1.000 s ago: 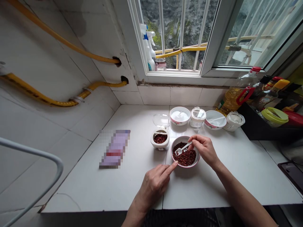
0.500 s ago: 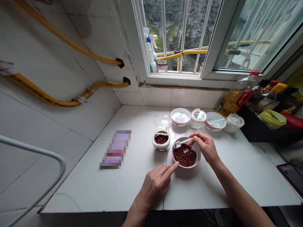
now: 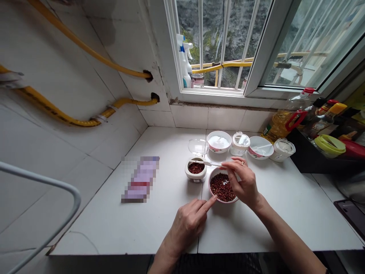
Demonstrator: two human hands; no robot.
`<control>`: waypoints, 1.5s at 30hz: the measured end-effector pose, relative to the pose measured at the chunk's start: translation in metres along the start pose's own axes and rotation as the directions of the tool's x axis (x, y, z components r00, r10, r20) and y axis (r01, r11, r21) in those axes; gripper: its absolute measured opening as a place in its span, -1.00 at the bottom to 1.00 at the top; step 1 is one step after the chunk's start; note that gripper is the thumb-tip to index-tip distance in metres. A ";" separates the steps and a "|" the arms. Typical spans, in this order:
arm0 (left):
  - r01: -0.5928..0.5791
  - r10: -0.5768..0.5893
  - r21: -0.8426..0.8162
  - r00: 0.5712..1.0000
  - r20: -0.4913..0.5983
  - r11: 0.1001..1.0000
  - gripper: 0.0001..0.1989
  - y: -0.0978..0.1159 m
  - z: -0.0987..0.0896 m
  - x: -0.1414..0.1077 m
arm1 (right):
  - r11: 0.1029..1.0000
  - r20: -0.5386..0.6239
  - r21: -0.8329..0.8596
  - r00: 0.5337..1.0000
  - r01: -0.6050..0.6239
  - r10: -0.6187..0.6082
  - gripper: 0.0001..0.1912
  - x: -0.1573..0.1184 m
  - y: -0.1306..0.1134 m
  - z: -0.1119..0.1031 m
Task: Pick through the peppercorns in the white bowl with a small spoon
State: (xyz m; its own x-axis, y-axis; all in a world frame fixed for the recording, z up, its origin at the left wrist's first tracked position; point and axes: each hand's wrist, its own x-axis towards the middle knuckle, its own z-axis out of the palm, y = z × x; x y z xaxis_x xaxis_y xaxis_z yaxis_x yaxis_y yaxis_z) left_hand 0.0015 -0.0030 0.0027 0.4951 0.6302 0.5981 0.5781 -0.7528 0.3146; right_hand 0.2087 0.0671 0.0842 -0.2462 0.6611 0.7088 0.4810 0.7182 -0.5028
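Note:
My right hand [image 3: 242, 182] pinches the handle of a small white spoon [image 3: 214, 164] between thumb and fingers. The spoon's head is at the right rim of a small white jar [image 3: 195, 177], whose clear lid [image 3: 198, 147] stands flipped up at the back. Dark red-brown peppercorn-like grains [image 3: 196, 168] lie inside the jar. Below my right hand is a pink-rimmed bowl [image 3: 211, 192] with more of these grains [image 3: 222, 187], partly hidden by the fingers. My left hand [image 3: 190, 220] rests on the counter, index finger stretched to the bowl's near-left rim, other fingers curled.
Behind stand a bowl of white powder [image 3: 219, 142], a closed white jar [image 3: 240, 144], a bowl with a white spoon [image 3: 260, 147] and another jar [image 3: 283, 149]. An oil bottle [image 3: 281, 118] and condiments are at right. A blurred purple item [image 3: 140, 179] lies left.
My right hand has moved the spoon left from above the bowl to the jar's rim, turning the wrist. My left hand keeps its place at the bowl. The view has shifted slightly.

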 end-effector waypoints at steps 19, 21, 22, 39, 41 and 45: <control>-0.005 0.005 -0.011 1.000 -0.009 1.000 -0.42 -0.002 0.001 -0.002 | 0.925 0.124 0.002 0.918 -0.380 0.377 -0.80 -0.018 0.022 -0.011; -0.006 0.006 -0.010 1.000 -0.008 1.000 -0.42 -0.002 0.002 -0.002 | 0.909 0.115 0.018 0.903 -0.418 0.413 -0.81 -0.017 0.023 -0.013; -0.006 0.006 -0.010 1.000 -0.006 1.000 -0.42 -0.002 0.002 -0.002 | 0.908 0.114 0.014 0.903 -0.419 0.415 -0.81 -0.017 0.024 -0.013; -0.006 0.006 -0.005 1.000 -0.001 1.000 -0.40 -0.001 0.000 -0.001 | 0.828 0.137 0.067 0.827 -0.557 0.546 -0.81 -0.016 0.024 -0.013; -0.003 0.003 -0.008 1.000 -0.001 1.000 -0.41 -0.001 0.001 -0.002 | 0.844 0.128 0.042 0.841 -0.535 0.526 -0.81 -0.016 0.025 -0.012; -0.004 0.004 -0.009 1.000 0.002 1.000 -0.41 -0.002 0.002 -0.003 | 0.901 0.158 -0.025 0.889 -0.432 0.430 -0.81 -0.020 0.025 -0.005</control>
State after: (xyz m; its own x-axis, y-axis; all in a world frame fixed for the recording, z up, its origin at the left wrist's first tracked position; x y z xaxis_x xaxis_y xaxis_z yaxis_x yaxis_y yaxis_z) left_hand 0.0007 -0.0031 -0.0009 0.4987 0.6277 0.5978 0.5706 -0.7569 0.3186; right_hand 0.2300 0.0711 0.0595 -0.1450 0.9310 0.3350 0.5608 0.3563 -0.7474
